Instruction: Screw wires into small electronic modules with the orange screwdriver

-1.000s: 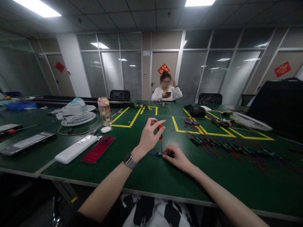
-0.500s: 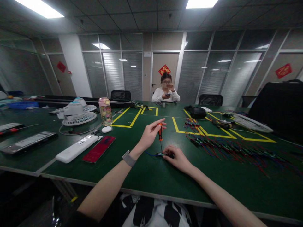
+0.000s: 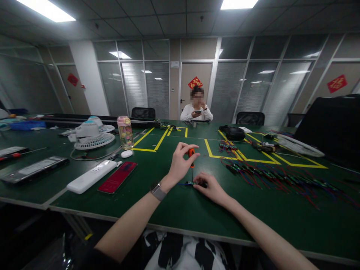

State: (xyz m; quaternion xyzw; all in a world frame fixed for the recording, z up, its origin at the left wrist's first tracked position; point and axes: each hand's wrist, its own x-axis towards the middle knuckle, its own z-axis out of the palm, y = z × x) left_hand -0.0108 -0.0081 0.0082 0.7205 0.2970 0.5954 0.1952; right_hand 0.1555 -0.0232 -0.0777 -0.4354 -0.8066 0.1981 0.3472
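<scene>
My left hand, with a watch on its wrist, has its thumb and fingers curved around the orange-and-black handle of a screwdriver. The screwdriver stands almost upright, and its thin shaft runs down to a small green circuit board on the table. My right hand rests on the tabletop with its fingers closed on the board's right end, hiding part of it. A blue wire leads off the board to the left. The contact between tip and board is too small to make out.
A red phone, a white power strip and a bottle stand to the left, with white fans beyond. Many wired circuit boards spread across the right. A person sits opposite, holding a phone. The green table has yellow tape marks.
My left hand has shifted its grip around the screwdriver handle, its fingers now curled instead of stretched to the right. The wrist has turned. My right hand and the board have stayed put.
</scene>
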